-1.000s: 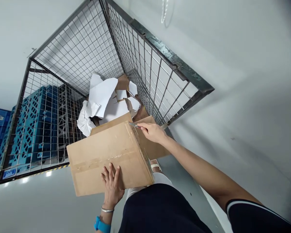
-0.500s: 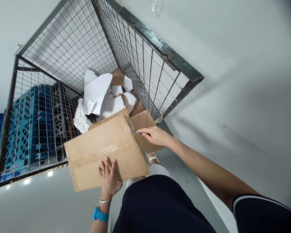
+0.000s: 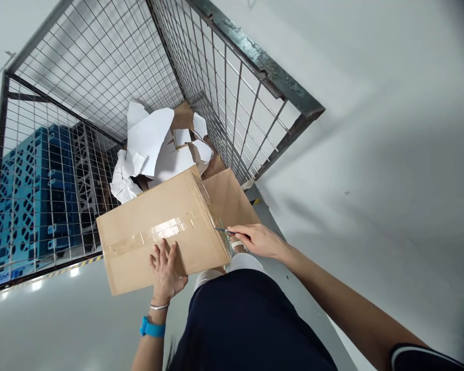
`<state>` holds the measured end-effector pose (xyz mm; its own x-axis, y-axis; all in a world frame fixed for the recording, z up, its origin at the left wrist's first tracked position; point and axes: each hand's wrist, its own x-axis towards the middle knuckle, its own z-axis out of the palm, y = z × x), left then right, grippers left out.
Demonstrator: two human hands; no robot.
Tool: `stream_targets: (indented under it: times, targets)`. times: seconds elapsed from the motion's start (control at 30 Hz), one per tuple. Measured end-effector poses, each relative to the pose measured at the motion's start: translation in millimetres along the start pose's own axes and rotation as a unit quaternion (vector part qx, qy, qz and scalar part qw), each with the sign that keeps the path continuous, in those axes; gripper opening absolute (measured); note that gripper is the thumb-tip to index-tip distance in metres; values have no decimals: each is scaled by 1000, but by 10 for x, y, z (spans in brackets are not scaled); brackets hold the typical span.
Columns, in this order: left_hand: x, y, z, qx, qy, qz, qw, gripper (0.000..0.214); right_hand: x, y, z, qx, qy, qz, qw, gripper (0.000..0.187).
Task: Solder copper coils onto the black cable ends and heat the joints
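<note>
Steadying one box (image 3: 147,214), holding one knife (image 3: 222,230): two hands at one cage (image 3: 263,75).
The left hand (image 3: 165,273) lies on the box's taped face, fingers spread wide; the right hand (image 3: 260,240) is closed around the knife, its blade at the box's right edge. The box is between cage and body, with white paper (image 3: 149,139) beyond; grey floor (image 3: 62,319), white wall (image 3: 371,154). Half a second ago the blade was farther up that edge; it is now nearer the body.

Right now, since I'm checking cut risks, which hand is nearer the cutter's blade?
The right hand: it grips the cutter behind the blade. The left hand rests spread on the box, farther off.
</note>
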<state>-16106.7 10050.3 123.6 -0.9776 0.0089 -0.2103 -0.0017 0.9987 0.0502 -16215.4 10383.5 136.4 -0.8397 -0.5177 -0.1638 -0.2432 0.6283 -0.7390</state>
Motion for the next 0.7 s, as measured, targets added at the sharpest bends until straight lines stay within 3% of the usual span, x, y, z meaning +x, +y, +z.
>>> stream_targets:
  times: [0.33,0.5,0.6,0.7]
  targets:
    - [64,-14,-27,-10,10,11,1000,108,-561,-114,50,20,-50,38,998,40]
    - [55,-6,8,-30,12,4,999,110,-923,-2,-14,21,-112,84,990,37]
    - [53,56,19,-55,3,12,998,113,-900,118,-1,69,-19,175,982,39]
    - [17,155,44,-83,2,-2,997,114,-465,105,201,123,115,223,960,56]
